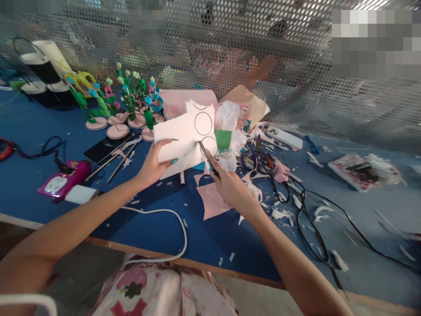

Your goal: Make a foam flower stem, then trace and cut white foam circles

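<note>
My left hand (154,164) is closed on the left end of a white sheet (174,136), thumb in front, and keeps it tilted above the table. Two full circles and part of a third are drawn in dark line at the sheet's right end, where the edge is ragged. In my right hand (232,188) is a dark-handled pair of scissors (207,153). Their blades reach the sheet just left of the lower circle; my fingers hide most of the handles. Below the sheet lies a pink offcut (212,202).
Green and blue paper plants on round pink bases (117,131) stand at the back left. Nearby are a black phone (107,148) and a magenta power socket (67,180) with cables. Scraps, pliers and a white phone (284,137) lie right. A perforated metal screen (296,79) rises behind.
</note>
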`<state>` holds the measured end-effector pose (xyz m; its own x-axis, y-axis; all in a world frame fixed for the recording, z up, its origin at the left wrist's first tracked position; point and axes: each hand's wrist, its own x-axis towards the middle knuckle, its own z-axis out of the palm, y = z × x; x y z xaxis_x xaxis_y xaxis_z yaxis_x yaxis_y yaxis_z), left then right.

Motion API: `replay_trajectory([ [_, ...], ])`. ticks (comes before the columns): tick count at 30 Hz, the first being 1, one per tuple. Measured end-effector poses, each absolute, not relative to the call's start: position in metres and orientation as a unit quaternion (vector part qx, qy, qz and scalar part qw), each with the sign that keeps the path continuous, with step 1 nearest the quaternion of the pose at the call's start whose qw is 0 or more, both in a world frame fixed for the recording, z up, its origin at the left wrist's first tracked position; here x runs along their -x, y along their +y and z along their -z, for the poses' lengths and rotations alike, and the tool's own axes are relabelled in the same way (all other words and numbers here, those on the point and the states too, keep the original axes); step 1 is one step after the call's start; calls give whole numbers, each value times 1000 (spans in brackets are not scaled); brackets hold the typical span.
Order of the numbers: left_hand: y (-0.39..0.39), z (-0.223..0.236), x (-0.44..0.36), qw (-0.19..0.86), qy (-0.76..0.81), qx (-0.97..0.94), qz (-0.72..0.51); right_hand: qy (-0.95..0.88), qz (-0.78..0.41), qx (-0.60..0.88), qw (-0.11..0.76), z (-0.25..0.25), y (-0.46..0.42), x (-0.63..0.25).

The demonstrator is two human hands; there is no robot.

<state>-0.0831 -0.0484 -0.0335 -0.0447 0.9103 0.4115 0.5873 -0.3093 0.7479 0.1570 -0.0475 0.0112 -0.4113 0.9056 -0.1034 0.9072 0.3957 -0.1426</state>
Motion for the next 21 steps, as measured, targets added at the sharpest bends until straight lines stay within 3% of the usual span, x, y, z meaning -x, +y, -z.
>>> replay_trajectory([
  [21,-44,45,82,209,558,-612,-520,830,58,-551,60,-13,-58,-154],
])
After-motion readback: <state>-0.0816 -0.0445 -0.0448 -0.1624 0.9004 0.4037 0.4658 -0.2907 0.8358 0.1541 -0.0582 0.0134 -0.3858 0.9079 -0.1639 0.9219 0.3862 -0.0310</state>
